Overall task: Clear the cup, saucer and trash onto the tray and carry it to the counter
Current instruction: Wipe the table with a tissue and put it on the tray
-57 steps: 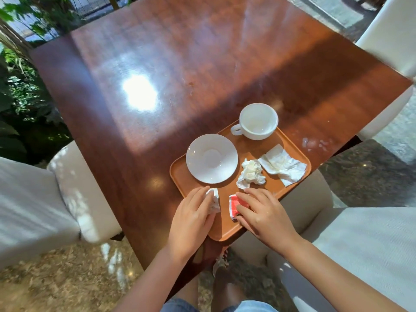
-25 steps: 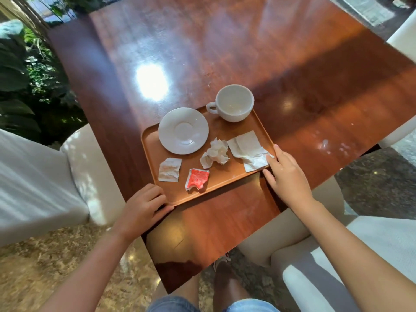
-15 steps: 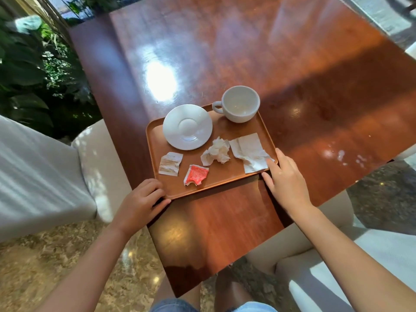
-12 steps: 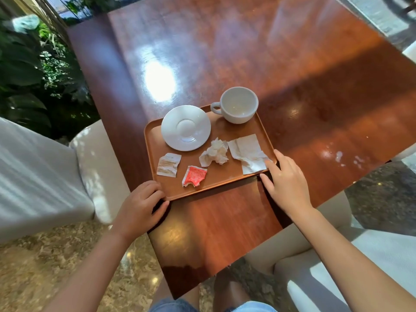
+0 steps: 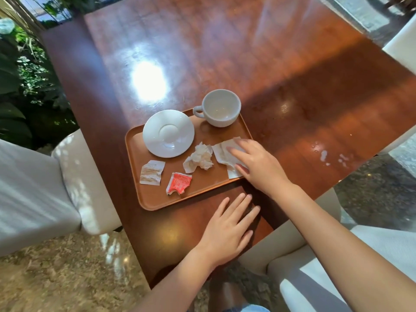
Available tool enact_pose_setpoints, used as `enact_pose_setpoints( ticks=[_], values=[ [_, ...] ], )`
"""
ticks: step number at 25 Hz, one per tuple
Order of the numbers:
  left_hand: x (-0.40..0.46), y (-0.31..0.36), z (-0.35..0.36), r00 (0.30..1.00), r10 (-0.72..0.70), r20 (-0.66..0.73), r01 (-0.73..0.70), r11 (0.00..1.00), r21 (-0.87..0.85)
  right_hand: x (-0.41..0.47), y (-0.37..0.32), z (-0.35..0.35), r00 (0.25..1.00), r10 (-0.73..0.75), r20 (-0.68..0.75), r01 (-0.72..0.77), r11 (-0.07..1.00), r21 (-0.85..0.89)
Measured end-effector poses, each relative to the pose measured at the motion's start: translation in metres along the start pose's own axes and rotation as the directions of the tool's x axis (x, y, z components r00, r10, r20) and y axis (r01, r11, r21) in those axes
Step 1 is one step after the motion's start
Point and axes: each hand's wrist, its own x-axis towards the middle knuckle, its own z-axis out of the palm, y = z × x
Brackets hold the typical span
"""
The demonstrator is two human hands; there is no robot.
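An orange tray [image 5: 155, 199] lies on the wooden table [image 5: 225, 52] near its front corner. On the tray are a white cup [image 5: 221, 108], a white saucer [image 5: 168, 133], a crumpled napkin [image 5: 200, 157], a flat napkin [image 5: 225, 154], a torn beige packet [image 5: 152, 172] and a torn red packet [image 5: 179, 183]. My right hand [image 5: 256, 165] rests with spread fingers on the flat napkin at the tray's right edge. My left hand [image 5: 227, 230] lies flat and open on the table just in front of the tray, holding nothing.
White cushioned chairs stand at the left [image 5: 45, 188], lower right [image 5: 337, 255] and far right [image 5: 403, 43]. Green plants [image 5: 20, 86] fill the left side. A few wet spots [image 5: 324, 154] mark the table right of the tray. The floor [image 5: 56, 278] is stone.
My left hand left the tray's front left corner and now lies on the table in front of the tray. My right hand moved from the tray's right corner onto the flat napkin.
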Motion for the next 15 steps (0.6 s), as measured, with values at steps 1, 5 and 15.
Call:
enact_pose_setpoints(
  ticks=[1, 5, 15],
  values=[
    [0.004, -0.001, 0.002, 1.000, -0.006, 0.030, 0.006, 1.000, 0.021, 0.006, -0.001, 0.001, 0.998, -0.007, 0.070, 0.007, 1.000, 0.010],
    [0.008, -0.001, 0.002, 0.996, -0.030, 0.081, 0.028, 0.999, 0.030, 0.014, 0.001, 0.007, 0.974, 0.023, 0.227, -0.030, 0.999, 0.023],
    [0.019, 0.005, 0.002, 0.991, -0.059, 0.117, 0.055, 0.998, 0.031, -0.011, 0.007, 0.007, 0.967, 0.192, -0.167, -0.127, 0.932, 0.339]
  ],
)
